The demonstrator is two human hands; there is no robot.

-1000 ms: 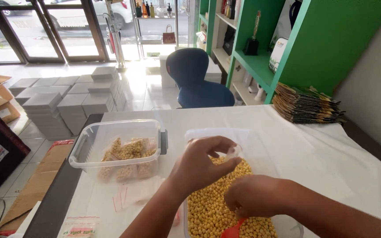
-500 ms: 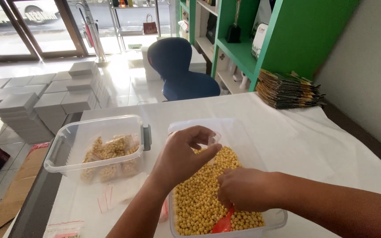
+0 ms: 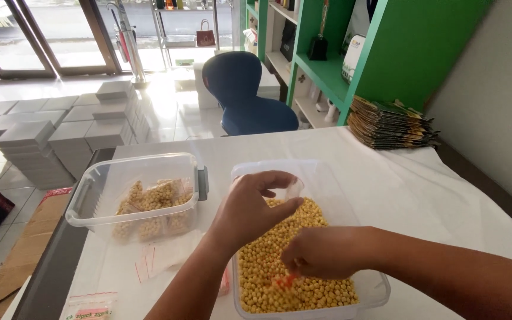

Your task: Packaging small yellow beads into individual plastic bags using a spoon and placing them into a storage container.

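Head view: a small clear bag being held open over a tub of yellow pellets

Head-camera pictures are showing a clear plastic tub (image 3: 367, 278) of small round yellow pellets (image 3: 280, 269) standing on a bench (image 3: 422, 195) draped in white cloth; every place below is being given from this tub.

Above the tub's far half, the left hand (image 3: 250, 210) is being held with its fingers (image 3: 277, 178) curled and pinched on the mouth of a small clear bag (image 3: 291, 189). The bag is being kept directly over the pellets, seemingly so that anything spilled drops back into the tub. Over the near half, the right hand (image 3: 321, 252) is being closed around a red-orange scoop (image 3: 285, 280), of which only a blurred tip among the pellets is showing; the grip itself is being hidden by the knuckles.

Just left of the tub, a second clear tub (image 3: 90, 207) with a grey side latch is being used to hold filled bags (image 3: 155, 204) of the same pellets, lying in a loose pile. On the cloth between the two tubs and nearer the person, flat empty zip bags (image 3: 161, 261) with red strips are lying within reach of the left hand.

Far right of the tub, by the wall, a stack of dark flat pouches (image 3: 389, 124) is resting. Beyond the tub, a blue chair (image 3: 244, 95) and green shelves (image 3: 339, 65) are standing, and grey boxes (image 3: 60, 130) are being stacked on the floor.
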